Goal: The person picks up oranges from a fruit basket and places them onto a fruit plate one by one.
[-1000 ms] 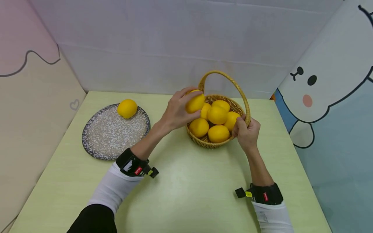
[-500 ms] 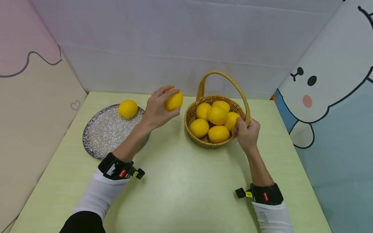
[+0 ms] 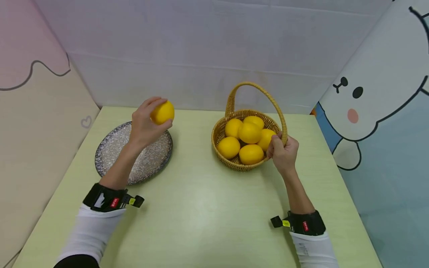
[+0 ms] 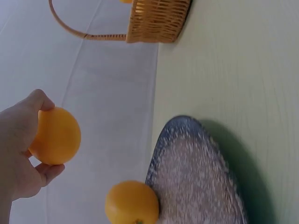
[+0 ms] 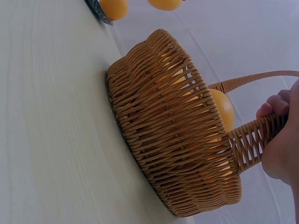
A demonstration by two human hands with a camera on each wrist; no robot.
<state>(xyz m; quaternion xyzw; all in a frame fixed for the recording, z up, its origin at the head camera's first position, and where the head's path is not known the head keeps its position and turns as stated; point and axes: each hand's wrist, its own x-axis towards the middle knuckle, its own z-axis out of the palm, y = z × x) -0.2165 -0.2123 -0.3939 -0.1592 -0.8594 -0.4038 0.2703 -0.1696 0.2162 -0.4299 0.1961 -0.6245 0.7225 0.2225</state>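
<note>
My left hand holds a round yellow citrus fruit between thumb and fingers, raised over the far edge of the speckled plate. A similar fruit sits at the plate's edge in the left wrist view; in the head view my left hand hides it. My right hand grips the arched handle of the wicker basket near its right base. Several more of these fruits lie in the basket, which stands upright on the table.
The pale green table backs onto a white wall covering. Side panels stand left and right, the right one with a cartoon drawing. Table surface lies between plate and basket.
My left hand has carried the fruit leftward from above the basket to over the plate's far side. The right hand and the basket have stayed put.
</note>
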